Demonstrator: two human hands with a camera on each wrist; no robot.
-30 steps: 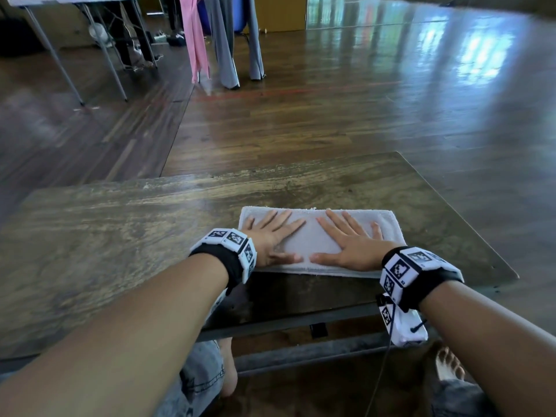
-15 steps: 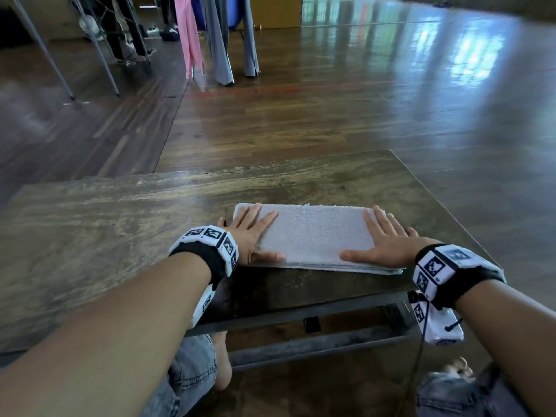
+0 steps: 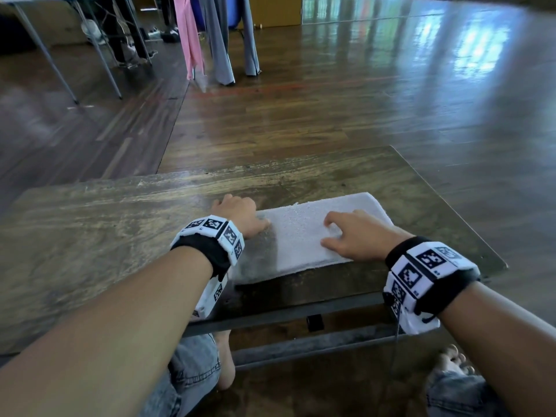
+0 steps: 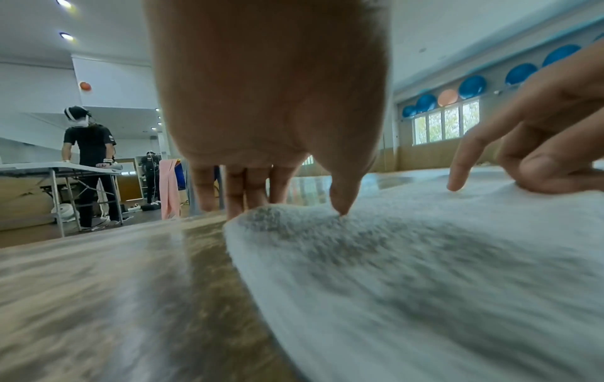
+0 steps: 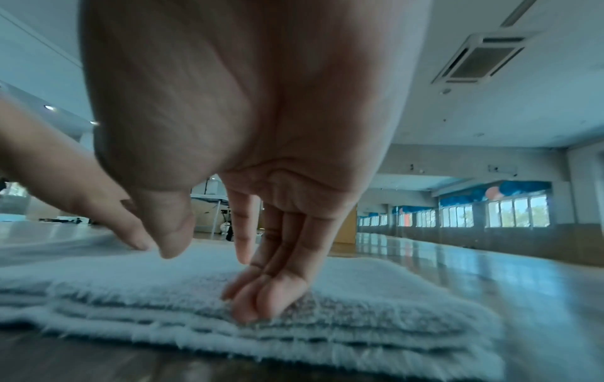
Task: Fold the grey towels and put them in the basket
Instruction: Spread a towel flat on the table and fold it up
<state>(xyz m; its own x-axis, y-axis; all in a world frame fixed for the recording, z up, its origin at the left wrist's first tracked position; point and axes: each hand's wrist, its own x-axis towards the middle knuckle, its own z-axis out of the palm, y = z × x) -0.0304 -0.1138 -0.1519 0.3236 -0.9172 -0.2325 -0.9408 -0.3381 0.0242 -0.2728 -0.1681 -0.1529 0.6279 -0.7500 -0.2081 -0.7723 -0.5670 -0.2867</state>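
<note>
A grey towel (image 3: 301,236), folded into a long strip of several layers, lies on the wooden table (image 3: 120,236) near its front right. My left hand (image 3: 240,215) is at the towel's left end. In the left wrist view, the left hand (image 4: 287,206) has its thumb on top of the towel (image 4: 425,258) and its fingers down over the end edge, pinching it. My right hand (image 3: 346,233) rests right of the middle. In the right wrist view, the right hand (image 5: 212,279) presses bent fingertips (image 5: 251,305) onto the towel (image 5: 359,323), thumb apart. No basket is in view.
The table's right edge (image 3: 451,212) runs close to the towel. Pink and grey cloths (image 3: 210,40) hang behind, and a folding table (image 3: 45,40) stands at the back left. Another person (image 4: 88,155) works at that table. My knees are under the front edge.
Both hands lay flat at the towel's ends before. Now the left hand has curled onto the left end, and the right hand has slid inward with its fingers bent.
</note>
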